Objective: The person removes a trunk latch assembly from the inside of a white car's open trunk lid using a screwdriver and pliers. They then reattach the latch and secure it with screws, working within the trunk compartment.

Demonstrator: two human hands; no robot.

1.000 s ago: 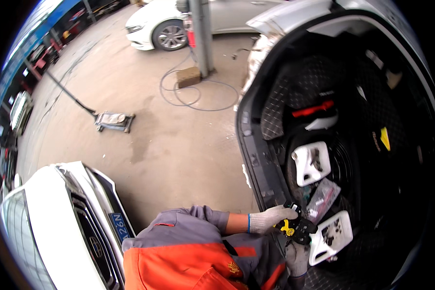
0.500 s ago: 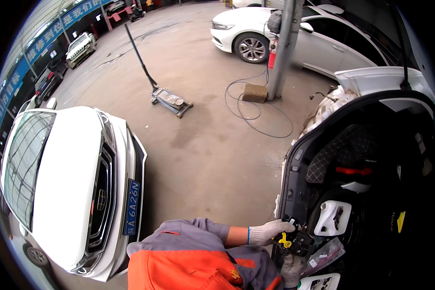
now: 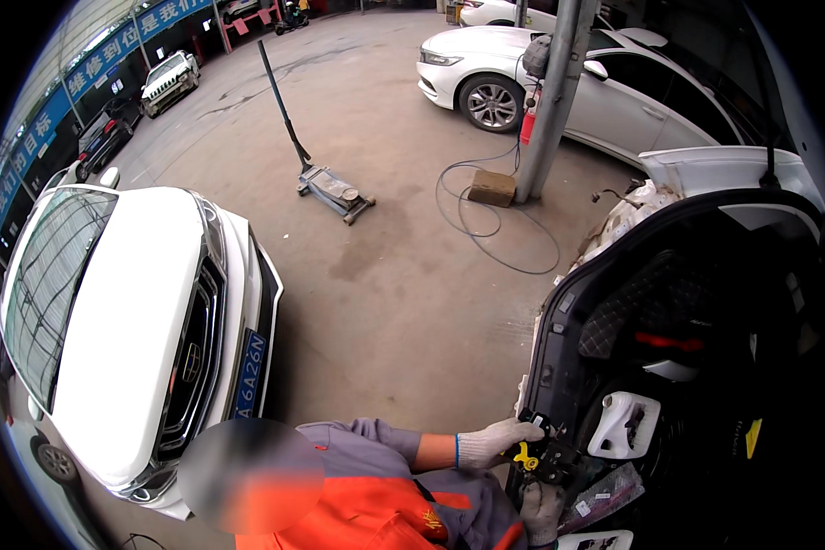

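Note:
Both my hands wear pale knit work gloves and hold a black car part (image 3: 552, 458) with a bright yellow lever, which looks like a latch. My left hand (image 3: 493, 444), at the end of a grey sleeve, grips its upper left side, close to the yellow lever. Below it, my right hand (image 3: 541, 510) closes on the part's lower edge; its fingertips are partly hidden. The part is over the edge of an open car compartment (image 3: 548, 353). Beside my right hand lies a clear plastic bag (image 3: 607, 500). White jug-shaped containers (image 3: 621, 426) lie next to it.
A white car (image 3: 119, 312) stands close on the left. On the floor are a trolley jack (image 3: 335, 191), a brown block (image 3: 492, 188) and a looped hose (image 3: 458, 215) by a metal post (image 3: 552, 110). Another white car (image 3: 632, 96) is behind the post.
The view has shifted a little, and the surroundings sit slightly differently in the picture. My hands keep hold of the black part. A blurred oval now covers part of my shoulder area.

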